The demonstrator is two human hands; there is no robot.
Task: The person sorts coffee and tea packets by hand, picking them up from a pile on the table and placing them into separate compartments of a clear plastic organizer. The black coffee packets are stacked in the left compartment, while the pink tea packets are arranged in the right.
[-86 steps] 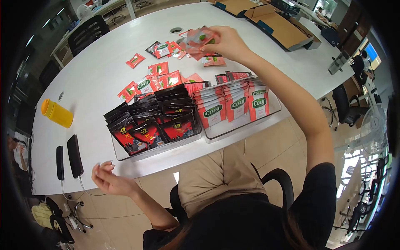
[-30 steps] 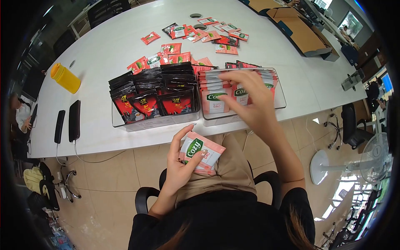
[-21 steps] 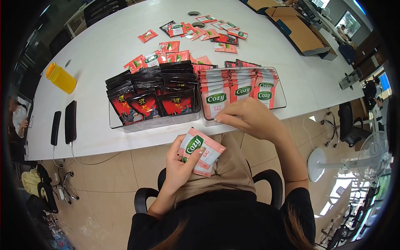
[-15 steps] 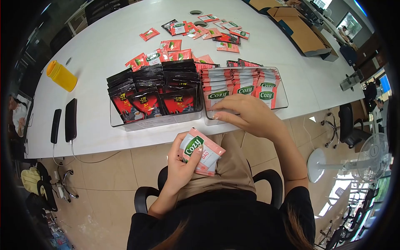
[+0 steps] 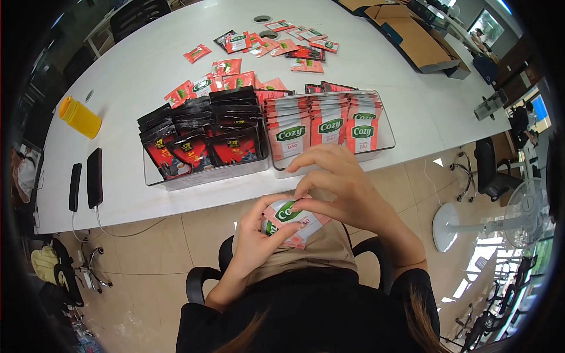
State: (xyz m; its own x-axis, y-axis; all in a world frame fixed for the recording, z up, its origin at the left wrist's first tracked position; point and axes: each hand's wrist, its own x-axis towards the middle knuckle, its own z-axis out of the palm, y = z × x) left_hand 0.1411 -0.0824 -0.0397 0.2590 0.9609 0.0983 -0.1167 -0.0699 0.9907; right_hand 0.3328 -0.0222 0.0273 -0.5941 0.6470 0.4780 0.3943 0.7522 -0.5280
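Above my lap, my left hand [image 5: 254, 236] is closed on Cozy tea sachets [image 5: 314, 223], pink and white with a green label, with more than one layer showing. The thumb lies across their front. My right hand [image 5: 340, 191] meets them from the right, thumb and index finger pinched at the upper edge of the top sachet. Just beyond it stands a clear bin [image 5: 282, 173] with upright rows of Cozy sachets [image 5: 329, 128]. Beside it on the left, another clear bin [image 5: 206, 179] holds black and red G7 coffee sachets [image 5: 234, 147].
Loose Cozy and coffee sachets [image 5: 240, 80] are scattered behind the bins on the white table [image 5: 147, 65]. A yellow bottle [image 5: 80, 117] and two dark devices with cables [image 5: 94, 178] lie left. An open cardboard box [image 5: 412, 41] is at the far right, a fan [image 5: 447, 228] below.
My right hand has drawn back from the Cozy bin to the sachets in my left hand and pinches the top one. The view has shifted slightly.
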